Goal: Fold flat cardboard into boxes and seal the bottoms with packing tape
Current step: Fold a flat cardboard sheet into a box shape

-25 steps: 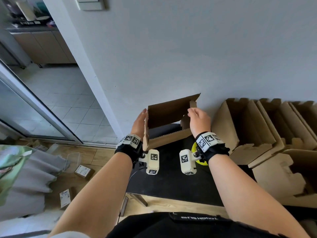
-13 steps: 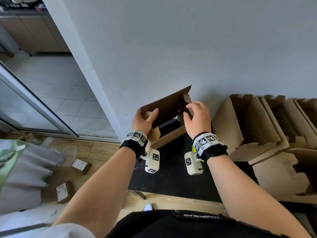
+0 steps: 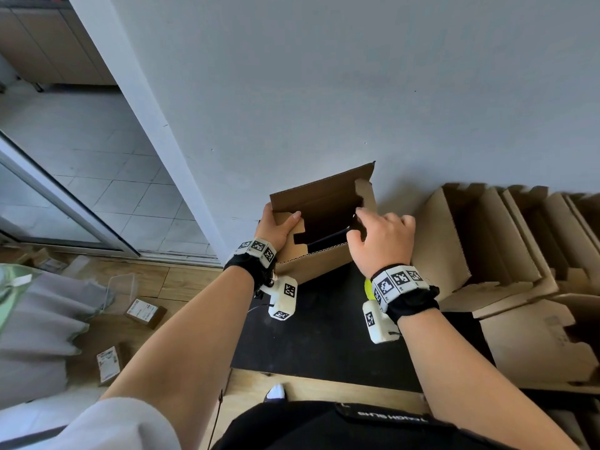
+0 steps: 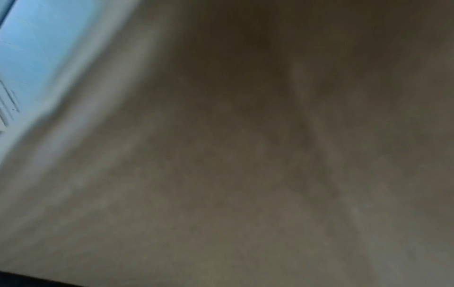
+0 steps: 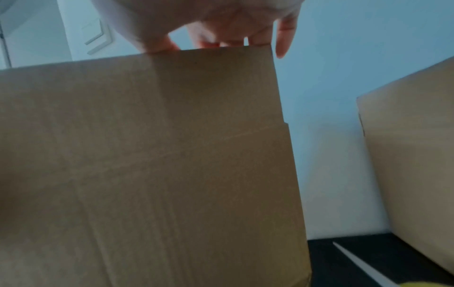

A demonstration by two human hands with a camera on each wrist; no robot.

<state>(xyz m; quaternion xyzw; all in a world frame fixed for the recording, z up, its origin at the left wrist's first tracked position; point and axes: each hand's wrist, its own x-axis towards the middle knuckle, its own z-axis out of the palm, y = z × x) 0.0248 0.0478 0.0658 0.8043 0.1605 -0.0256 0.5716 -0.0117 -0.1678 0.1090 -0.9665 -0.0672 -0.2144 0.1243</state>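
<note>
I hold a brown cardboard box [image 3: 324,261] upright above the black table mat [image 3: 324,329], its open end facing me. My left hand [image 3: 278,224] grips the box's left side, with the thumb lying on the small left flap [image 3: 289,222], which is folded inward. My right hand [image 3: 376,235] hooks its fingers over the box's right edge beside the right flap [image 3: 365,193]. In the right wrist view those fingers [image 5: 285,38] curl over the top edge of the box panel [image 5: 159,155]. Blurred cardboard [image 4: 245,174] fills the left wrist view, and the hand is hidden there.
Several formed cardboard boxes [image 3: 480,241] lean in a row against the wall at right, and one more [image 3: 532,342] sits nearer. A yellow-green object [image 3: 368,287] peeks out behind my right wrist. Small packages [image 3: 144,311] lie on the wooden floor at left.
My left hand went from lying flat against the box's side to gripping it, thumb folding the left flap inward. My right hand shifted onto the right edge. The box sank a little.
</note>
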